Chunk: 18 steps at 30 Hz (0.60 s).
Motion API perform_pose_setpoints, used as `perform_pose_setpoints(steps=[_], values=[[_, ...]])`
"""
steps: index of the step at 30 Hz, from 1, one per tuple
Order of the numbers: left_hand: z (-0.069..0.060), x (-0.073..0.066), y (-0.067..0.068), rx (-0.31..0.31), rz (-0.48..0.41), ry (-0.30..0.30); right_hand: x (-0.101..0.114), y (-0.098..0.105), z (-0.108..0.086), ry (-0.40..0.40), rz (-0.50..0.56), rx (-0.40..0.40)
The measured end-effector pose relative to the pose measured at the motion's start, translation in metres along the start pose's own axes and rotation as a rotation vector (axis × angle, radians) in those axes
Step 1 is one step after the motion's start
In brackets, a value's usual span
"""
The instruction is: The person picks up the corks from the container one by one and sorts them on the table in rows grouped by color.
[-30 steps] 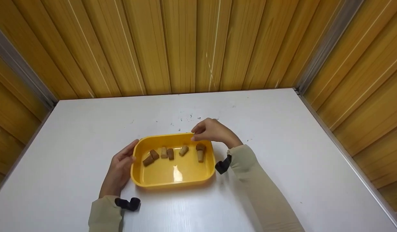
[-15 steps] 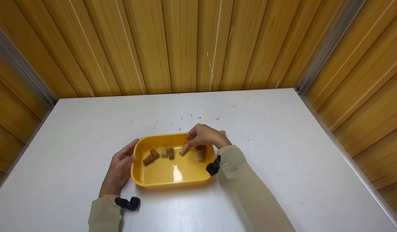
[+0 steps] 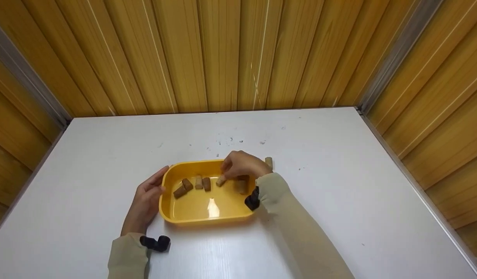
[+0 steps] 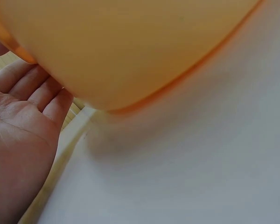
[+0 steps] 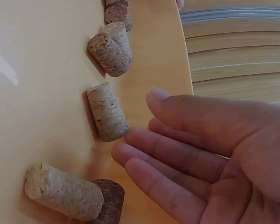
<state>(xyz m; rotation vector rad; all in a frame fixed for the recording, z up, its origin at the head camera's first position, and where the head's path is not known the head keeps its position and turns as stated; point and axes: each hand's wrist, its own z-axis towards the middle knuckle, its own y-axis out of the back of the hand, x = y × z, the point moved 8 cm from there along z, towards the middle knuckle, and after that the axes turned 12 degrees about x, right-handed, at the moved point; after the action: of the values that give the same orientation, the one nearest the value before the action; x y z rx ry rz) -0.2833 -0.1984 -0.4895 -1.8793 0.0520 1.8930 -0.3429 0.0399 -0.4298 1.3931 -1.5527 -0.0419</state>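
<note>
A yellow plastic tray stands on the white table. My left hand grips its left end, thumb at the rim and fingers along the outside wall; in the left wrist view the palm faces the tray wall. Several cork stoppers lie in the tray, some light, some dark brown. My right hand reaches over the far rim. In the right wrist view its thumb and fingers are apart, fingertips beside a light cork stopper, nothing held between them. Another light cork stopper leans against a dark one.
One light cork stopper stands on the table outside the tray, behind my right wrist. Dark marks spot the table beyond the tray. Yellow wood-look panels wall off the back and sides.
My right hand has come from the far right rim leftward and down to the light cork stopper. A cork stopper outside the tray has come into sight. My left hand has stayed on the tray.
</note>
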Motion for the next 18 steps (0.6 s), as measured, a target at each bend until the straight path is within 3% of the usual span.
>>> perform_pose_setpoints(steps=[10,18], values=[[0.001,-0.001,0.001,0.001,0.013,-0.007,0.009,-0.009,0.008,0.033,-0.096,0.081],[0.001,0.000,0.000,0.013,-0.014,-0.021,0.016,-0.014,0.008,0.127,-0.109,0.165]])
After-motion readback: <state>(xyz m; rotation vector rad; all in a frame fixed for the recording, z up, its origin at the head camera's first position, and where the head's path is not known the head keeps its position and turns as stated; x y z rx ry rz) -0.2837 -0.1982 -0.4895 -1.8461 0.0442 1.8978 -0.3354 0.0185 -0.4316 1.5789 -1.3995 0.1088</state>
